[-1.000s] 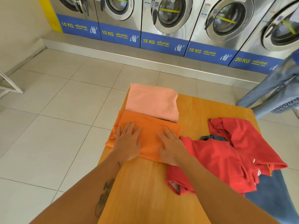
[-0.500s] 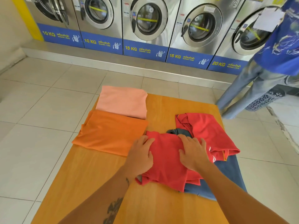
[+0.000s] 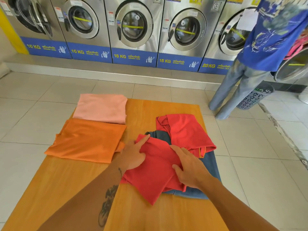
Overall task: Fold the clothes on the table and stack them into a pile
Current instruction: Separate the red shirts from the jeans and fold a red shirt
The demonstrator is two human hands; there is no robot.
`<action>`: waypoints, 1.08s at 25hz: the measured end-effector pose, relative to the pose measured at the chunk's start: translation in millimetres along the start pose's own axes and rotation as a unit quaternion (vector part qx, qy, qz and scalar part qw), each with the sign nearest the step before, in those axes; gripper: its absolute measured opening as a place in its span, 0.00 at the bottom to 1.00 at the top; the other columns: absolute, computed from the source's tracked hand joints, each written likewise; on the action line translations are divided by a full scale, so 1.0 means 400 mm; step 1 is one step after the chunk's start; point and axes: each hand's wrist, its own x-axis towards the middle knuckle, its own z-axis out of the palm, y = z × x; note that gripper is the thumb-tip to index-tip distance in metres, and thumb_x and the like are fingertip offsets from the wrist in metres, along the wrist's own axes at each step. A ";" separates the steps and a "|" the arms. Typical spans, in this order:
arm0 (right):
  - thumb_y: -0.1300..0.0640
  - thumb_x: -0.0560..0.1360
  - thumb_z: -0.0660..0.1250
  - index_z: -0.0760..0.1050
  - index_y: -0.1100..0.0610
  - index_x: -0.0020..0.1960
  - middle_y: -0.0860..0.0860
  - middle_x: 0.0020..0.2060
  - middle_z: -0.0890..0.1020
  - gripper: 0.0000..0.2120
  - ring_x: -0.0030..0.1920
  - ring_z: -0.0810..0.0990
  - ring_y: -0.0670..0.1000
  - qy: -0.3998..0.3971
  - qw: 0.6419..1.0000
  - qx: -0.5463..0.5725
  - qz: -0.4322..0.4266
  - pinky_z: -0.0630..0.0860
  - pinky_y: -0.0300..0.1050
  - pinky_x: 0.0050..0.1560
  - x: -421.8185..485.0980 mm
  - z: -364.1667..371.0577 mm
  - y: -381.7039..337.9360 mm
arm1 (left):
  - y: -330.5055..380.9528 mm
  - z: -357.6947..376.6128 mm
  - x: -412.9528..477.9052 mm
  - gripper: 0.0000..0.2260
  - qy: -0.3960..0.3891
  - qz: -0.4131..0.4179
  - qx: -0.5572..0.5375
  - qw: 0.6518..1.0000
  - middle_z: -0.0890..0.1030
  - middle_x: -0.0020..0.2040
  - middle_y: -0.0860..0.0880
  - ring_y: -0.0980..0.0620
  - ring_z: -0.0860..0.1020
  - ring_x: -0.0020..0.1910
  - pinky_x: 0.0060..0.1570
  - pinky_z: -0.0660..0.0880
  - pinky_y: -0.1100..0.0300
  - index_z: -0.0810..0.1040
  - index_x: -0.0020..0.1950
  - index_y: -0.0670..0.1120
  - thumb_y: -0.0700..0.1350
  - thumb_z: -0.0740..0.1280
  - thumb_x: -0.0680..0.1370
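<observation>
A crumpled red garment [image 3: 156, 170] lies on the right half of the wooden table [image 3: 70, 185], over a blue denim piece [image 3: 210, 165]. My left hand [image 3: 133, 155] pinches the red cloth's left edge, index finger stretched out. My right hand [image 3: 190, 165] grips a fold of the same red cloth near its middle. A folded orange garment [image 3: 86, 140] lies flat at the left, one edge hanging past the table. A folded pink garment [image 3: 101, 108] sits just behind it, touching it.
A row of steel washing machines [image 3: 133, 29] lines the far wall. A person in a blue shirt [image 3: 268, 40] and jeans stands at the right by an open machine, a grey laundry basket [image 3: 256, 97] at their feet. Tiled floor [image 3: 30, 114] surrounds the table.
My hands left the folded orange garment, moved right onto the red one, and have now closed on its cloth. My view swung right and up.
</observation>
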 end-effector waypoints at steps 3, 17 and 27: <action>0.51 0.74 0.65 0.54 0.41 0.77 0.46 0.70 0.71 0.35 0.66 0.72 0.51 -0.019 0.997 0.061 0.034 0.71 0.54 0.65 -0.019 0.006 0.006 | -0.012 -0.017 0.008 0.31 -0.002 0.019 -0.055 0.998 0.65 0.60 0.50 0.46 0.69 0.60 0.63 0.68 0.50 0.54 0.71 0.75 0.45 0.60 0.78; 0.66 0.75 0.65 0.75 0.43 0.68 0.44 0.49 0.79 0.27 0.49 0.78 0.46 0.115 0.990 0.054 -0.060 0.77 0.50 0.47 -0.022 0.085 -0.326 | -0.268 -0.259 -0.283 0.27 0.010 0.070 -0.253 0.965 0.67 0.70 0.60 0.61 0.71 0.62 0.58 0.70 0.63 0.66 0.67 0.74 0.47 0.69 0.77; 0.69 0.75 0.61 0.81 0.49 0.59 0.51 0.63 0.78 0.21 0.63 0.76 0.54 -0.123 0.982 0.145 0.012 0.70 0.47 0.65 0.087 0.320 -0.585 | -0.602 -0.340 -0.564 0.22 0.092 -0.067 -0.198 0.974 0.72 0.69 0.53 0.51 0.74 0.63 0.64 0.72 0.51 0.70 0.69 0.66 0.48 0.66 0.78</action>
